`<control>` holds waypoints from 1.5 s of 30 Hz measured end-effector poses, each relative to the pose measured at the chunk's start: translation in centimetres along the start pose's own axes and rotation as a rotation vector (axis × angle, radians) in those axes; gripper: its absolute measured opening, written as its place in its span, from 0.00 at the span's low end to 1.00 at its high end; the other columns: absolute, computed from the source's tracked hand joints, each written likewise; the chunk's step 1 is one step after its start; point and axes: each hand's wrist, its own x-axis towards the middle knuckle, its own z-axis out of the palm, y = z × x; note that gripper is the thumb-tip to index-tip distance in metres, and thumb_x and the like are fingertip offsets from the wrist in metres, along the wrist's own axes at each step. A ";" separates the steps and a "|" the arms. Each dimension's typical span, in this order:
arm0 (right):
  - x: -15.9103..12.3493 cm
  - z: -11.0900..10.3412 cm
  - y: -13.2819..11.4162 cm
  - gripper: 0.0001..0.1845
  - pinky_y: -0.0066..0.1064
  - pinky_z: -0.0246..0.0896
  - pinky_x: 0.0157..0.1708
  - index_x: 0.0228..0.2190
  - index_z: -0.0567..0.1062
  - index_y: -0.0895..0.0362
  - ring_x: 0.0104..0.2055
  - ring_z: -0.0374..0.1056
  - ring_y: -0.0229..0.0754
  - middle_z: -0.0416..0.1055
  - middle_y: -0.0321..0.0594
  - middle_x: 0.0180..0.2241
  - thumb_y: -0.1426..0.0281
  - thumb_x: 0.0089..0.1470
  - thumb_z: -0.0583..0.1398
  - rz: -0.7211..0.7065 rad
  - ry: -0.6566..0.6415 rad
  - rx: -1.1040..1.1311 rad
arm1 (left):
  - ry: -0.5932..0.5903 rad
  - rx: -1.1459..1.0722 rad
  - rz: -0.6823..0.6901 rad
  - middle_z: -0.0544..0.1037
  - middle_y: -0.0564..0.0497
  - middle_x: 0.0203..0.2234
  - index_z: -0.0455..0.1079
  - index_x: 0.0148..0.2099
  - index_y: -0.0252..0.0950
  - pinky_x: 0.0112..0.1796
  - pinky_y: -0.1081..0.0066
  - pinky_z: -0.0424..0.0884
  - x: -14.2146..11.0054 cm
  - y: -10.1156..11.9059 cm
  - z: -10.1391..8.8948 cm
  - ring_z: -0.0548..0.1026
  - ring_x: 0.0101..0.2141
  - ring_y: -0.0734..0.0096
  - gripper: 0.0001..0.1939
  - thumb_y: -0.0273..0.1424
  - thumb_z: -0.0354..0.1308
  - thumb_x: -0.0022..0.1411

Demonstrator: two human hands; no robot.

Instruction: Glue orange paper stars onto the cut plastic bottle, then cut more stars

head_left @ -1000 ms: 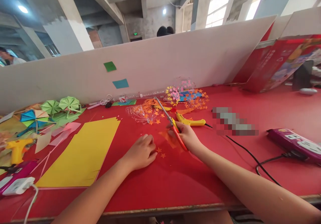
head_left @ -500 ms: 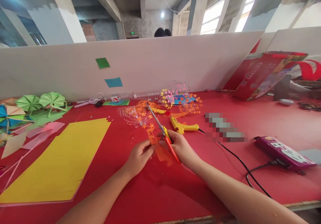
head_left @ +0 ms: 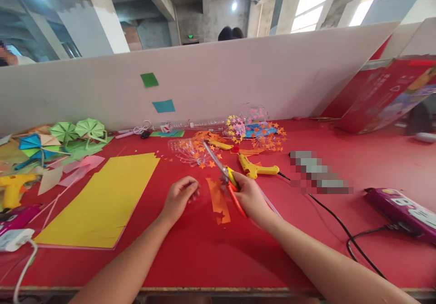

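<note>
My right hand [head_left: 250, 195] is closed round the orange and yellow handles of a pair of scissors [head_left: 215, 157], whose blades point up and left, away from me. Just left of the scissors, an orange paper strip [head_left: 218, 199] with a star-shaped cutout lies on the red table. My left hand [head_left: 182, 197] hovers to the left of that strip, apart from it. Its fingers are loosely bent and slightly blurred, and nothing shows in them. Beyond the blades are orange paper stars [head_left: 207, 136] and a clear plastic piece with petal-like strips [head_left: 187, 152].
A yellow glue gun [head_left: 257, 167] with a black cord lies beyond my right hand. Yellow paper sheets [head_left: 102, 199] cover the left side, near folded green paper umbrellas [head_left: 89, 127]. At right are a purple power strip [head_left: 398, 208] and a red box [head_left: 384, 95]. A white partition [head_left: 204, 81] stands behind.
My left hand has let go of the orange paper strip and moved left. The strip now lies on the table. My right hand still holds the scissors. The view has shifted slightly left.
</note>
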 end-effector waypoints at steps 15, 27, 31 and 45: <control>0.5 -1.4 0.2 0.12 0.26 0.47 0.20 0.20 0.67 0.56 0.21 0.52 0.34 0.60 0.30 0.19 0.64 0.38 0.65 -0.005 0.148 0.060 | 0.122 1.087 -0.068 0.70 0.34 0.47 0.67 0.57 0.28 0.50 0.57 0.66 9.2 -3.5 -8.3 0.72 0.49 0.50 0.26 0.18 0.43 0.57; 1.8 -4.8 -1.0 0.11 0.26 0.43 0.15 0.30 0.72 0.56 0.16 0.49 0.30 0.60 0.28 0.19 0.66 0.40 0.63 -0.105 0.433 0.225 | -0.360 1.011 0.296 0.69 0.48 0.36 0.70 0.54 0.41 0.39 0.71 0.68 0.5 -1.0 -2.6 0.71 0.34 0.70 0.25 0.21 0.40 0.62; 2.3 -5.7 -1.3 0.10 0.25 0.42 0.14 0.29 0.72 0.56 0.15 0.48 0.29 0.61 0.29 0.19 0.68 0.40 0.62 -0.131 0.508 0.265 | -0.440 0.923 0.393 0.71 0.45 0.43 0.64 0.57 0.37 0.44 0.65 0.68 1.4 -0.5 1.0 0.71 0.42 0.65 0.24 0.21 0.39 0.63; 1.8 -4.5 -0.8 0.12 0.24 0.46 0.14 0.29 0.73 0.57 0.16 0.52 0.31 0.63 0.29 0.19 0.68 0.37 0.64 -0.077 0.399 0.314 | -0.345 1.012 0.497 0.75 0.40 0.38 0.65 0.46 0.31 0.42 0.57 0.67 6.0 -0.6 7.0 0.69 0.39 0.57 0.18 0.15 0.40 0.58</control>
